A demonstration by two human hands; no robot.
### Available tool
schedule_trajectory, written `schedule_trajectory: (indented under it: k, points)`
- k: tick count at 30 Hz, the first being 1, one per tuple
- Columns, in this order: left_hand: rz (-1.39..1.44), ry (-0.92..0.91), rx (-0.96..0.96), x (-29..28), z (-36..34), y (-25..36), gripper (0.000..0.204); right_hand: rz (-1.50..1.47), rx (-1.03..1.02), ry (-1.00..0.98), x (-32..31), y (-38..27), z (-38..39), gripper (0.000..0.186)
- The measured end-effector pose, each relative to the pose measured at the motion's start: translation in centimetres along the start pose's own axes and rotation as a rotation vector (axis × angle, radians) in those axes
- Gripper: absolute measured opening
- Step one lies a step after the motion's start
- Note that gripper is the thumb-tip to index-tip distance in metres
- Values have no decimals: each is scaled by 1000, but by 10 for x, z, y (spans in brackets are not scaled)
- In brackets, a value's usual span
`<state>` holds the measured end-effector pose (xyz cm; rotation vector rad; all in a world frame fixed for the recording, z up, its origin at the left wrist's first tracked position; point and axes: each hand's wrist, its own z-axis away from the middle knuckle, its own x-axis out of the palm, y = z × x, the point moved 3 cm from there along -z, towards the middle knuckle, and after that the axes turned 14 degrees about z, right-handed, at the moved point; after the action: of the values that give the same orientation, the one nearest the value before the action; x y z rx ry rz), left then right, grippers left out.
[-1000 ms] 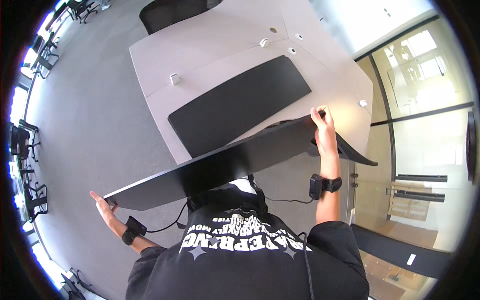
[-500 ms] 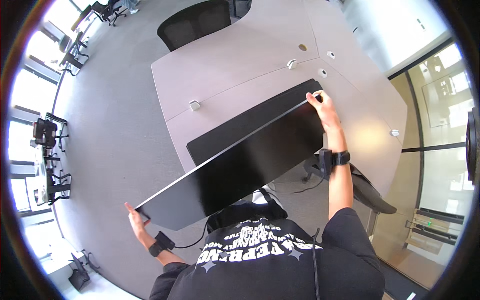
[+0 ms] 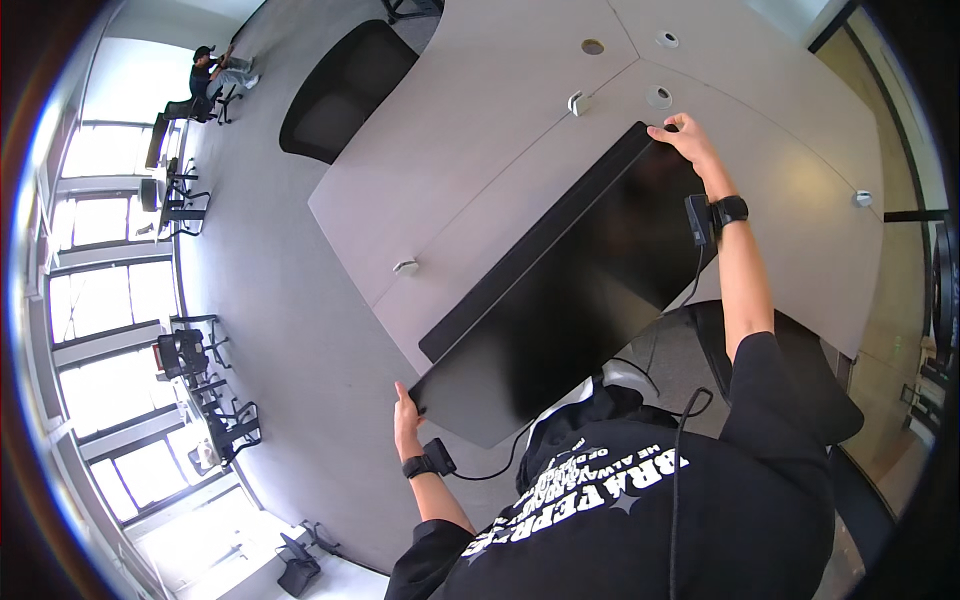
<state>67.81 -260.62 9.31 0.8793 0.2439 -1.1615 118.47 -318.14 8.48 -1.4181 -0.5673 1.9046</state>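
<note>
A wide, flat black monitor (image 3: 565,315) with a glossy face and a thin pale edge is tilted in front of my body. My left hand (image 3: 406,425) grips its near left end, thumb up along the side. At the opposite end, the fingers of my right hand (image 3: 688,142) curl over the far right corner. Behind the monitor, a long matte black slab (image 3: 530,255) shows as a strip on the grey desk (image 3: 480,200). The monitor hides the rest of it, and I cannot tell whether the two touch.
Small white clips (image 3: 405,267) stand along the desk seam, with round cable ports (image 3: 659,96) farther off. One black chair (image 3: 345,90) is at the far left, another (image 3: 790,370) near my right. Wrist-worn black boxes trail cables. A person (image 3: 207,80) sits in the distance.
The monitor has shifted right and turned so its right end points farther away. Both hands keep their hold. Less of the slab behind it shows.
</note>
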Motion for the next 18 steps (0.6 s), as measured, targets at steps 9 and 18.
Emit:
schedule_trajectory:
  k: [9,18]
  points:
    - [-81,-31,-10,13,-31,18,83,5,64,-52,24,28,-33,65]
    - [111,9,-54,59,-63,5,70,205,-22,151,34,42,-58,66]
